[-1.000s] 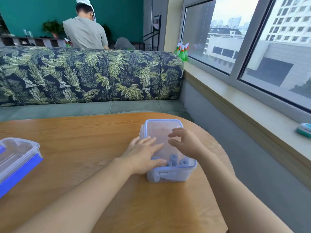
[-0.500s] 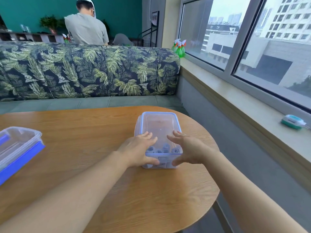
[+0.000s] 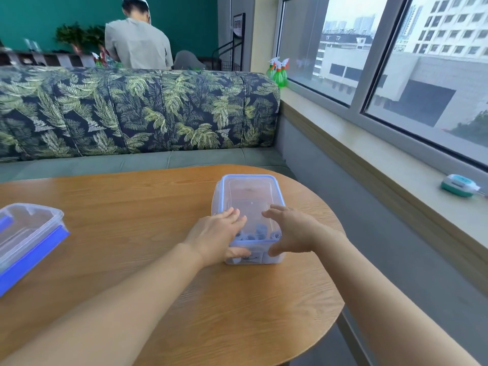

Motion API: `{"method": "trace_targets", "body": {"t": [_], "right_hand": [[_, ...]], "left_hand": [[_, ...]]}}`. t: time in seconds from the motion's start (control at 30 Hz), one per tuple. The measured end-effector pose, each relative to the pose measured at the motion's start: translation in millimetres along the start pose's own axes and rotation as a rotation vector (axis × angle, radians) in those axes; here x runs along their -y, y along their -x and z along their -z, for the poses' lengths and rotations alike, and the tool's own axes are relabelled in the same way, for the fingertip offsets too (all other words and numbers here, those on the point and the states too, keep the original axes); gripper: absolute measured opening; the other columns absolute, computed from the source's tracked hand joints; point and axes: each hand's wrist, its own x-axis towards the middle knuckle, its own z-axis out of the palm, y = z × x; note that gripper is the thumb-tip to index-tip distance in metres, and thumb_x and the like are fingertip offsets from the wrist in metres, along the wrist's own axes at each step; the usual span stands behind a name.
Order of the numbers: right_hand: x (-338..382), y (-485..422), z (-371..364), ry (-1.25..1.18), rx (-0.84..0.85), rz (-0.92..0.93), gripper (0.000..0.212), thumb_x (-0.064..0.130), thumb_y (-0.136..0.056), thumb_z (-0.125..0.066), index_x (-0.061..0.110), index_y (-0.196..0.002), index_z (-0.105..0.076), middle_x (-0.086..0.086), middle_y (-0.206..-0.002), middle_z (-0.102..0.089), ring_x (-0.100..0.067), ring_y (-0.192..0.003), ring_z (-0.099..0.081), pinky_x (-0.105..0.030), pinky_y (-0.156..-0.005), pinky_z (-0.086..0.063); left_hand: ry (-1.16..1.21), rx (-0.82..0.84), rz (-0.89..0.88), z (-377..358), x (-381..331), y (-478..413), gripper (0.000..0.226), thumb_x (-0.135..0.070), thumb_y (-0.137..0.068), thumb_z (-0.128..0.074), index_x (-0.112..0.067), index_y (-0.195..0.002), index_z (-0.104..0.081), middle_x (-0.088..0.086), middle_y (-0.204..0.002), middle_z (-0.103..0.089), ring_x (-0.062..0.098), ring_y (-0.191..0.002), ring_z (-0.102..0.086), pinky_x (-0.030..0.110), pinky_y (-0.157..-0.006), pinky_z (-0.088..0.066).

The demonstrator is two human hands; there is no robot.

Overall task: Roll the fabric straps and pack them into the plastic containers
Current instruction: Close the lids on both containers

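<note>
A clear plastic container (image 3: 250, 192) with a blue-rimmed lid stands on the round wooden table (image 3: 126, 212), near its right edge. Rolled blue-grey fabric straps (image 3: 260, 230) show through the lid at the container's near end. My left hand (image 3: 216, 236) lies on the lid's near left corner with its fingers flat and its thumb against the front wall. My right hand (image 3: 293, 231) covers the near right corner, its fingers spread over the lid and its thumb on the front corner.
A second clear container (image 3: 29, 233) with a blue lid sits at the table's left edge. A leaf-print sofa (image 3: 137, 112) runs behind the table, and a person (image 3: 137, 40) stands beyond it. The windowsill holds a teal device (image 3: 458, 184) and green spray bottles (image 3: 278, 71).
Both hands slid to the near end of the lid, and the thumbs dropped onto the front wall. The camera view shifted, so the container sits higher in the frame.
</note>
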Motion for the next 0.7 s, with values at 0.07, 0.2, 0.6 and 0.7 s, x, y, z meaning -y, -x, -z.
{"method": "trace_targets", "body": {"t": [0.07, 0.2, 0.6, 0.7], "right_hand": [[3.0, -7.9, 3.8, -0.174, -0.022, -0.063, 0.080, 0.043, -0.076, -0.077, 0.024, -0.143, -0.039, 0.003, -0.147, -0.033, -0.019, -0.135, -0.033, -0.040, -0.108, -0.038], [12.1, -30.9, -6.8, -0.161, -0.207, -0.191, 0.072, 0.060, -0.090, -0.050, 0.023, -0.148, -0.031, -0.007, -0.154, -0.026, -0.025, -0.144, -0.017, -0.041, -0.111, -0.025], [14.7, -49.1, -32.6, 0.020, -0.138, -0.195, 0.074, 0.066, -0.095, -0.010, 0.026, -0.155, 0.003, -0.009, -0.162, 0.013, -0.021, -0.149, 0.016, -0.042, -0.121, -0.001], [13.5, -49.7, -33.8, 0.014, -0.150, -0.189, 0.074, 0.066, -0.095, -0.009, 0.026, -0.155, 0.004, -0.010, -0.162, 0.013, -0.021, -0.149, 0.016, -0.040, -0.122, -0.001]], "left_hand": [[0.069, 0.000, 0.016, -1.0, 1.4, -0.1, 0.089, -0.066, -0.086, -0.050, -0.022, -0.154, -0.014, -0.003, -0.162, -0.008, 0.008, -0.148, -0.006, 0.029, -0.118, -0.021], [0.173, -0.026, 0.040, -3.7, 1.8, 1.8, 0.091, -0.065, -0.084, -0.056, -0.023, -0.154, -0.016, -0.005, -0.162, -0.007, 0.005, -0.148, -0.003, 0.026, -0.118, -0.016], [1.006, -0.216, 0.565, 6.1, 8.6, -33.3, 0.044, -0.008, -0.096, -0.046, -0.010, -0.140, -0.044, 0.007, -0.143, -0.048, 0.022, -0.127, -0.047, 0.027, -0.102, -0.036], [1.045, -0.215, 0.654, -0.2, 13.5, -55.0, 0.035, -0.002, -0.089, -0.044, -0.012, -0.119, -0.057, 0.007, -0.121, -0.062, 0.026, -0.106, -0.059, 0.035, -0.090, -0.049]]}}
